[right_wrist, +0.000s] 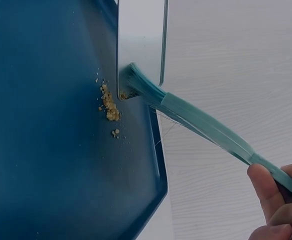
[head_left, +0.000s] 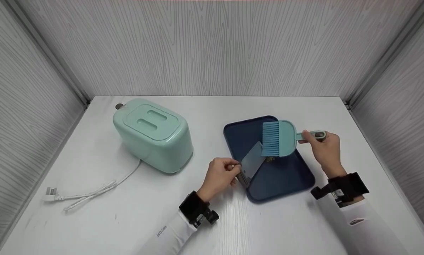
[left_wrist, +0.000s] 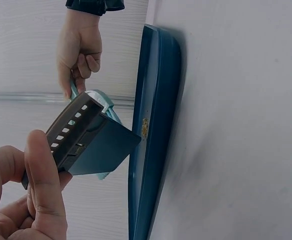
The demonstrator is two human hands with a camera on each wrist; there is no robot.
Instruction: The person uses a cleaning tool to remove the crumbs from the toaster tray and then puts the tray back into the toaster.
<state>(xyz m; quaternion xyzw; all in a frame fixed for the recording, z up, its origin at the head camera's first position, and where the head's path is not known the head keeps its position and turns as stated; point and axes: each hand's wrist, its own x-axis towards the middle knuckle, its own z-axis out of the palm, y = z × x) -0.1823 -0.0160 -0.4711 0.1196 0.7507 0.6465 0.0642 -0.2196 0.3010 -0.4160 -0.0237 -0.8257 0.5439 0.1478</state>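
My left hand [head_left: 220, 176] pinches the dark slotted end of a thin metal crumb tray [head_left: 252, 161], which tilts over a dark blue tray [head_left: 284, 182]. The handle of a turquoise brush [head_left: 287, 138] is gripped between the thumb and fingers of my right hand [head_left: 328, 153]. In the right wrist view, the brush bristles [right_wrist: 143, 82] lie against the free end of the metal plate, where a few crumbs cling. A small heap of yellowish crumbs [right_wrist: 109, 106] lies below on the blue tray, with finer bits scattered around it.
A mint green toaster [head_left: 155, 136] stands on the white table to the left. Its white cord [head_left: 91, 194] runs toward the front left, ending in a plug [head_left: 51, 194]. Pale wood-grain panels [head_left: 212, 49] enclose the table at the back and sides.
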